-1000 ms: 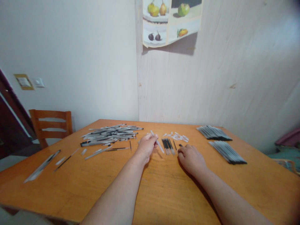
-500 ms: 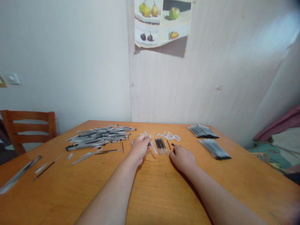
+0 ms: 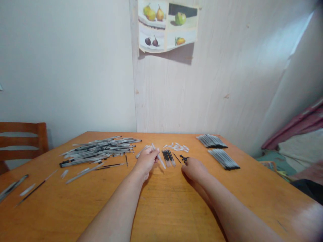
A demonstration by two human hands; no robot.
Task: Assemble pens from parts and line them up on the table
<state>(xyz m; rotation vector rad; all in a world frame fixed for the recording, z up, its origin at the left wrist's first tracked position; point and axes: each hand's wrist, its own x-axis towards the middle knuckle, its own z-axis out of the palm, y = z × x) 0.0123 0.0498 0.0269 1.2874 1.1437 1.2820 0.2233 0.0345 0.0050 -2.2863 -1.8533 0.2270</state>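
My left hand [image 3: 145, 163] is closed around a clear pen barrel [image 3: 162, 161], held slanted just above the table. My right hand [image 3: 194, 169] rests with bent fingers at a small cluster of black pen plugs [image 3: 183, 157]; its fingertips are partly hidden, so what they pinch cannot be made out. Between the hands lies a row of black ink refills [image 3: 168, 156] with pale tips. One thin dark refill [image 3: 177, 158] lies apart, just right of that row. Beyond them are scattered small white pen caps [image 3: 178, 147].
A large loose heap of pens [image 3: 101, 149] covers the table's [image 3: 161, 215] back left. Two neat rows of pens, one far [image 3: 212, 140] and one nearer [image 3: 224, 159], lie at right. Loose pen parts [image 3: 35, 189] are at front left. A wooden chair [image 3: 22, 139] stands beyond.
The whole view has shifted, so things appear farther left. My right hand has drawn slightly away from the black plugs, and more of them show. My left hand keeps holding the barrel.
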